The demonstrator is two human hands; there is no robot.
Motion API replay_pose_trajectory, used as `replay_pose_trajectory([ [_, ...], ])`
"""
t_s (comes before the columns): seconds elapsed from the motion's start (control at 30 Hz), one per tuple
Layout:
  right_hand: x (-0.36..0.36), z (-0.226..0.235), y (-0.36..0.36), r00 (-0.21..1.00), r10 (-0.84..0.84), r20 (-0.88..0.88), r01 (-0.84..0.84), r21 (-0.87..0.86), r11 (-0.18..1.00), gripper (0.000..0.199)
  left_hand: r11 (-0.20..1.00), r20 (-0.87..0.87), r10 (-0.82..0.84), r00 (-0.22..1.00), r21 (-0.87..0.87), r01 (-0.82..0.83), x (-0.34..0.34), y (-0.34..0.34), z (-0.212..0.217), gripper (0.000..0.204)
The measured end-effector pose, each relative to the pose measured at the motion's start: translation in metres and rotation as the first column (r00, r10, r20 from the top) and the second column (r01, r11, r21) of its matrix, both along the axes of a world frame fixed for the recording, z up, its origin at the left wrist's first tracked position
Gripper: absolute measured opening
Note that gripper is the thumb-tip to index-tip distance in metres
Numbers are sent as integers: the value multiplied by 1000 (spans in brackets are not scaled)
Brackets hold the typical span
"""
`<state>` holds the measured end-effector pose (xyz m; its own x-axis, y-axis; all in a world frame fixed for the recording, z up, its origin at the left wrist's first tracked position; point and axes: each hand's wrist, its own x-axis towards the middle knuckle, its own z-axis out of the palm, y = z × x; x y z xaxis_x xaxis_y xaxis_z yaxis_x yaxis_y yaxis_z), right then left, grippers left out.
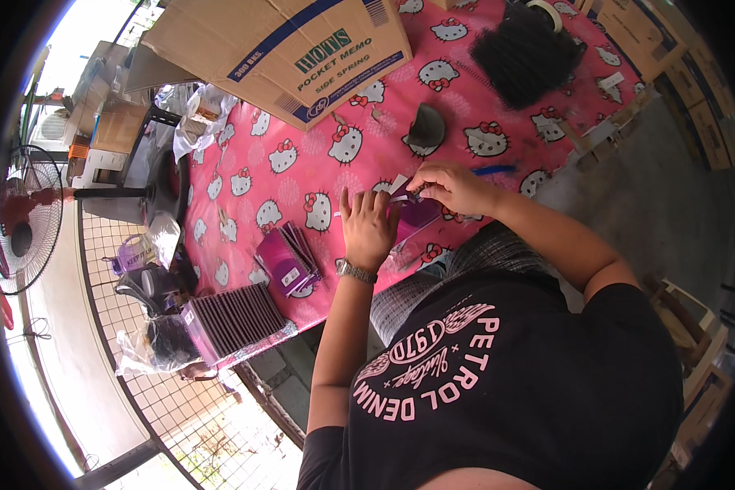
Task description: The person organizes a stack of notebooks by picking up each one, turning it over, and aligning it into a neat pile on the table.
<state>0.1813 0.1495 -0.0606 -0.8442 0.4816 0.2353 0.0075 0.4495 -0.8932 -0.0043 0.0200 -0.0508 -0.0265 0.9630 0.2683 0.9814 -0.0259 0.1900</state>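
A purple notebook (419,215) lies at the near edge of the table, between my hands. My left hand (369,222) rests flat with its fingers stretched out, touching the notebook's left side. At the notebook's upper edge, the fingertips of my right hand (457,186) are pinched together; what they hold is too small to make out. Just past the right wrist lies a slim blue thing (495,170). Beyond my hands stands a dark, scoop-shaped container (427,128). To the left are a few fanned purple notebooks (286,260) and a long row of stacked notebooks (235,320).
A large cardboard box (318,69) stands on the pink patterned tablecloth (302,175). A heap of black spiral wires (524,55) lies far right, beside a tape roll (545,13). A fan (26,220) is at the left, and more cartons (698,106) stand on the right.
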Motion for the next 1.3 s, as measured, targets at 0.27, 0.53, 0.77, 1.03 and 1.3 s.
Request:
replay_pose_trajectory([
  [0.27,1,14,-7,999,2,39,-6,83,997,23,999,-2,-3,1000,38,3,3,3,0,20],
  [0.53,0,14,-10,989,5,148,3,-51,999,35,997,0,-17,1000,70,17,2,0,-2,17],
  [0.77,1,1,-5,994,-32,-103,54,220,974,29,999,32,-25,999,43,23,1,3,0,17],
  [1.03,5,12,-12,977,-36,211,96,-278,956,30,998,75,-56,996,28,54,8,1,2,32],
  [1.3,-1,16,-9,989,-130,67,118,163,980,19,998,87,-44,995,43,40,14,5,-3,30],
])
